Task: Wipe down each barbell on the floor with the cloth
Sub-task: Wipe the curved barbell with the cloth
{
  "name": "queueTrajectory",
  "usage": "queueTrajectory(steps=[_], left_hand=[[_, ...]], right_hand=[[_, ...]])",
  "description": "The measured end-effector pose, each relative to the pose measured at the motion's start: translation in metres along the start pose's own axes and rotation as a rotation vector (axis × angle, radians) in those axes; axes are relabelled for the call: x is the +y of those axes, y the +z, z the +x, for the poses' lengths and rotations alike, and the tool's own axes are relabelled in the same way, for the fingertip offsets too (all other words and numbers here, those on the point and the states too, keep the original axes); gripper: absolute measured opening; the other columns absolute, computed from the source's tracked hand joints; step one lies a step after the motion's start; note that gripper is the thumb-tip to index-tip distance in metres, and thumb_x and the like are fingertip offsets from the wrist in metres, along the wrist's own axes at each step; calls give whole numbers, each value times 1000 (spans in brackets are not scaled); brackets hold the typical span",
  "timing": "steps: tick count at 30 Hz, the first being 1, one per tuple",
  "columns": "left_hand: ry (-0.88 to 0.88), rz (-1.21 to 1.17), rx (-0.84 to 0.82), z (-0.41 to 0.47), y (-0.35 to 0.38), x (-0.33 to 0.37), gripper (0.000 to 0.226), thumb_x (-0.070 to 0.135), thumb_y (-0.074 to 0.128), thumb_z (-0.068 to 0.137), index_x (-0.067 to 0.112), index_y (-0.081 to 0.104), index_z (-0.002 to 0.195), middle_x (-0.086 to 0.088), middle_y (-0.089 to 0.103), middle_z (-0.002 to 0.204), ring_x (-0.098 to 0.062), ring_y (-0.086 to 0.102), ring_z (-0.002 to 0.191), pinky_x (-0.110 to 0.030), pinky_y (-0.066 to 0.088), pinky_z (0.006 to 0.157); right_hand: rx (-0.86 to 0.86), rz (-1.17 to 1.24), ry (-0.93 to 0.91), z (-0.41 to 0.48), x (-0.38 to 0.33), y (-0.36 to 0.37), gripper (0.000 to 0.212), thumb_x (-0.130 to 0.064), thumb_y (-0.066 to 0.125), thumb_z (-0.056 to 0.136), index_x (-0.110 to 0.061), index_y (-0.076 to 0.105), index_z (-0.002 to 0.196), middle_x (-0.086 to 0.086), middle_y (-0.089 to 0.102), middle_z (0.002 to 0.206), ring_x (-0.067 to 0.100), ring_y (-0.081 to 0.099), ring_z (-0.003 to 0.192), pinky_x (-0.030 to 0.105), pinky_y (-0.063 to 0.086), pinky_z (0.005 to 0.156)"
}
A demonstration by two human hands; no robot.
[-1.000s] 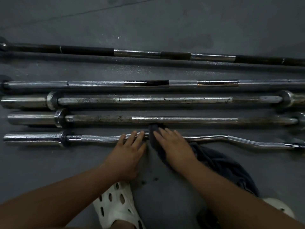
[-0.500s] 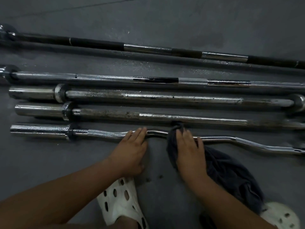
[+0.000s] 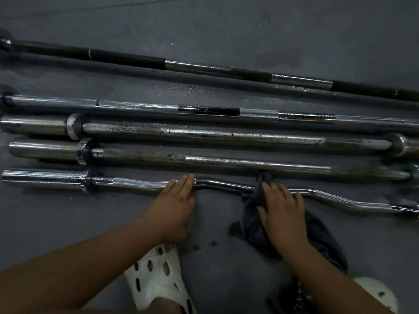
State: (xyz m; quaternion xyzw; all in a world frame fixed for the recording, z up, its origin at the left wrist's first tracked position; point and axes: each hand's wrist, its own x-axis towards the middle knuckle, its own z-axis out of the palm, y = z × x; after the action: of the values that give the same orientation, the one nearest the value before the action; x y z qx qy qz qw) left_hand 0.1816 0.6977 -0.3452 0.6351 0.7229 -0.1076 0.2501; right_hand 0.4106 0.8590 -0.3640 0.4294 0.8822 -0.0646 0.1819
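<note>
The cloth [image 3: 249,214] drapes over the middle of the curl bar [image 3: 140,184], the barbell nearest you on the floor, whose long axis runs left to right. Your right hand [image 3: 283,211] lies flat on the cloth, fingers straight. Your left hand [image 3: 176,200], fingers straight and together, presses the bar further left, apparently steadying it. The other barbells [image 3: 226,163] lie roughly parallel beyond.
</note>
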Motion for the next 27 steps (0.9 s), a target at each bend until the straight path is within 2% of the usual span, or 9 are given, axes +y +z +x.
queueTrajectory(steps=[2,5,8,10,12,15,19,22,27], left_hand=[[-7,20,-3,-1,-1,1,63,51,68,68,12,63,117,-29,10,159,-39,16,148,-50,14,118],[-11,-5,-25,0,2,4,60,47,62,77,13,58,127,-27,0,160,-37,5,150,-49,8,120],[-14,-26,-74,1,0,0,62,47,59,82,14,51,134,-22,-8,162,-31,-3,151,-42,1,121],[-12,-26,-99,1,-2,-2,64,49,60,81,15,50,134,-21,-12,161,-31,-5,151,-42,-1,120],[-14,-16,-99,1,-2,-1,65,50,61,79,15,51,133,-22,-13,161,-32,-6,151,-44,-1,121],[-22,-9,-128,0,-1,4,65,51,58,81,16,49,135,-23,-15,160,-33,-8,150,-46,0,122],[-28,-4,-158,3,-3,5,64,51,57,83,16,47,136,-24,-17,159,-34,-9,150,-47,1,122],[-16,-5,-157,2,-5,1,67,49,59,81,16,47,137,-22,-14,160,-33,-6,150,-44,2,121],[-7,-6,-98,1,1,0,67,51,61,72,16,57,129,-25,-5,161,-35,3,151,-46,7,120]], right_hand=[[44,17,19,8,-38,0,50,-21,65,76,-14,60,126,10,63,124,32,54,120,49,42,98],[110,39,-229,11,-108,11,50,-23,39,82,-15,63,125,11,63,128,30,56,122,49,45,101],[136,-17,-371,10,-87,15,56,-27,52,78,-14,61,132,11,60,136,26,57,126,49,35,106],[135,-60,-293,6,-32,15,65,-26,61,73,-11,55,136,14,60,134,27,57,125,49,30,104],[123,-70,-113,2,22,13,60,-20,45,77,-10,54,135,15,61,131,27,58,123,51,33,104],[76,10,138,4,29,12,57,-11,52,75,-8,57,132,16,61,130,31,57,121,51,40,102],[58,68,-24,-6,-56,9,75,-22,72,60,-9,59,133,19,57,135,40,54,125,49,49,98],[55,49,-140,-8,-43,2,76,-33,76,66,-13,57,136,14,55,141,32,52,130,50,47,100],[-18,94,225,3,31,5,65,-36,69,81,-9,53,138,20,53,140,35,53,125,46,42,103]])
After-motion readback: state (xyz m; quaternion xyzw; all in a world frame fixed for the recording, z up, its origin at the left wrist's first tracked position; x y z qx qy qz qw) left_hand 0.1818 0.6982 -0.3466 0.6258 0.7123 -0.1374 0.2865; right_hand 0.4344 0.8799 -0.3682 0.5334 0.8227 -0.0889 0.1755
